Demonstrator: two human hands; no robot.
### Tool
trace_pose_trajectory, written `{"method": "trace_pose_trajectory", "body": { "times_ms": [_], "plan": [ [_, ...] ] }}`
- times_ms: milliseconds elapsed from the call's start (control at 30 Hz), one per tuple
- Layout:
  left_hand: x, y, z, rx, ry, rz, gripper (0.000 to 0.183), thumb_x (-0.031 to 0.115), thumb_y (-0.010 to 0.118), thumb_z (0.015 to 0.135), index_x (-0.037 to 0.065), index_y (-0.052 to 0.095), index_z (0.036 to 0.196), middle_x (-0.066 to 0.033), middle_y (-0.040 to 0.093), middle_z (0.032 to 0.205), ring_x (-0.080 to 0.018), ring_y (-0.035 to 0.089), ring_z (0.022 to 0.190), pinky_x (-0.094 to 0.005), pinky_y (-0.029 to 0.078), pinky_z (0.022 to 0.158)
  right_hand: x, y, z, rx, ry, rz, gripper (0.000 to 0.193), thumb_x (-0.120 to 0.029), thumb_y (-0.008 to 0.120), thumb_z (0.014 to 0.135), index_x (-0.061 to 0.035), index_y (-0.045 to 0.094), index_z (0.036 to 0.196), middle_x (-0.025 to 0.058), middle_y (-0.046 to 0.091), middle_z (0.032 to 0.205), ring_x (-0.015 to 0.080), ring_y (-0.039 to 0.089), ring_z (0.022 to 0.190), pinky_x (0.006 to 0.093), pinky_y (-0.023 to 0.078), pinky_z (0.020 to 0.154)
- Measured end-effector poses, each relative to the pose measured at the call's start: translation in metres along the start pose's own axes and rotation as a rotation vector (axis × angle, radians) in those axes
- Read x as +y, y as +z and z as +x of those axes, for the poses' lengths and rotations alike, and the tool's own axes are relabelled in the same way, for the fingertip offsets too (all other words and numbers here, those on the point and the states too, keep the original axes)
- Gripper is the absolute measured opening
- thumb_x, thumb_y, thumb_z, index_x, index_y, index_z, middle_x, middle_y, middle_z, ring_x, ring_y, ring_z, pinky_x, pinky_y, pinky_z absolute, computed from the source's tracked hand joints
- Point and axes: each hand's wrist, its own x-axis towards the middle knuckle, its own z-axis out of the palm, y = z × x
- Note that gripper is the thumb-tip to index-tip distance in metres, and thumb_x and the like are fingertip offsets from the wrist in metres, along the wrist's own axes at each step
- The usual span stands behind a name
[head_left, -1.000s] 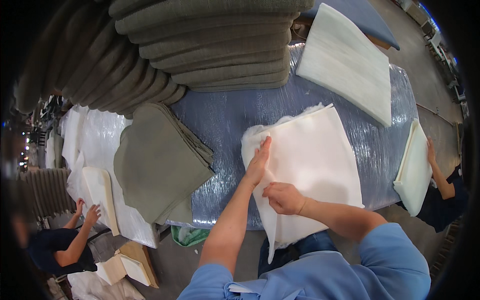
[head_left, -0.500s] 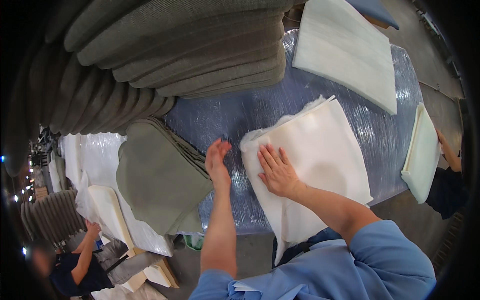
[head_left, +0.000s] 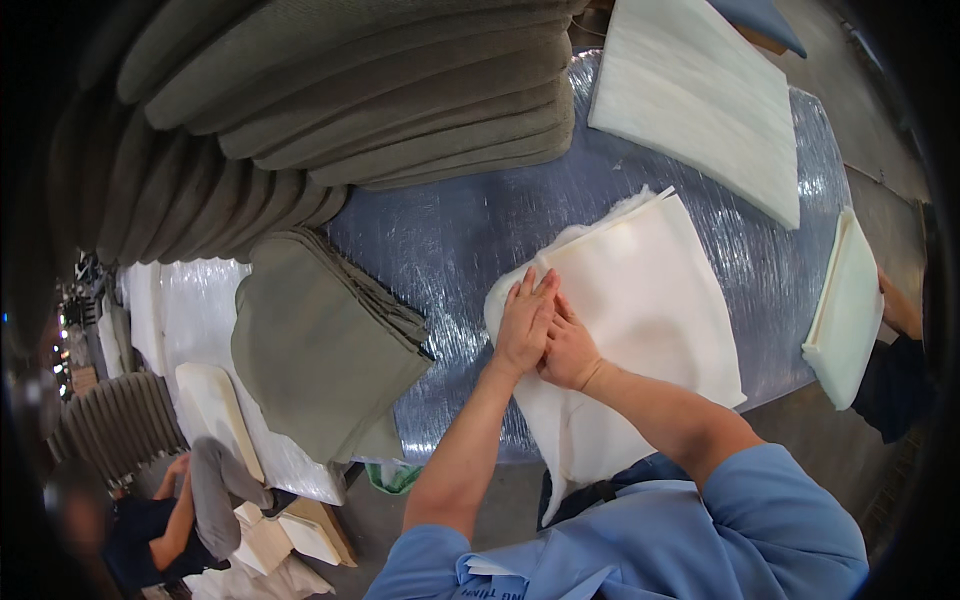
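Observation:
A white foam cushion [head_left: 640, 310] lies in front of me, wrapped in soft white wadding [head_left: 590, 232] that shows along its far edge. My left hand [head_left: 527, 325] is flat on its left part, fingers stretched out. Against it rests my right hand [head_left: 570, 350], pressing on the same cushion; its fingers look straight but are partly hidden by the left hand. Neither hand grasps anything. To their left is a stack of grey-green fabric covers [head_left: 320, 345].
Plastic film covers the table [head_left: 450, 225]. Grey cushions [head_left: 400, 100] are piled at the far left. A pale foam slab [head_left: 700, 105] lies at the far right; a person at the right edge touches another foam piece [head_left: 843, 310]. Another person [head_left: 165, 520] works at lower left.
My left hand has moved right, from above the table onto the cushion beside my right hand. The right hand has shifted slightly nearer me. The person at left has drawn back from the foam piece.

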Motion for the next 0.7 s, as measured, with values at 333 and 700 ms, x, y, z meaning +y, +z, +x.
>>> {"method": "trace_pose_trajectory", "body": {
  "times_ms": [333, 700],
  "plan": [
    [0.015, 0.028, -0.025, 0.097, 0.087, 0.39, 0.049, 0.025, 0.054, 0.104, -0.002, 0.057, 0.145, -0.0253, 0.045, 0.159, -0.0499, 0.027, 0.155, -0.0584, 0.016, 0.129, 0.016, -0.09, 0.073, 0.09, -0.089, 0.263, 0.026, 0.005, 0.064, 0.088, -0.001, 0.074, 0.111, 0.0148, 0.075, 0.112, 0.0317, 0.071, 0.105, 0.0386, 0.058, 0.092],
    [0.012, 0.003, -0.103, 0.45, -0.038, 0.156, 0.036, 0.013, 0.063, 0.096, 0.004, 0.065, 0.131, -0.0149, 0.075, 0.114, -0.0362, 0.073, 0.096, -0.0493, 0.057, 0.093, 0.046, -0.049, 0.053, -0.151, -0.432, -0.024, 0.029, -0.008, 0.066, 0.097, -0.0085, 0.073, 0.125, 0.0063, 0.066, 0.143, 0.0287, 0.058, 0.138, 0.0472, 0.041, 0.121]
  ]
}}
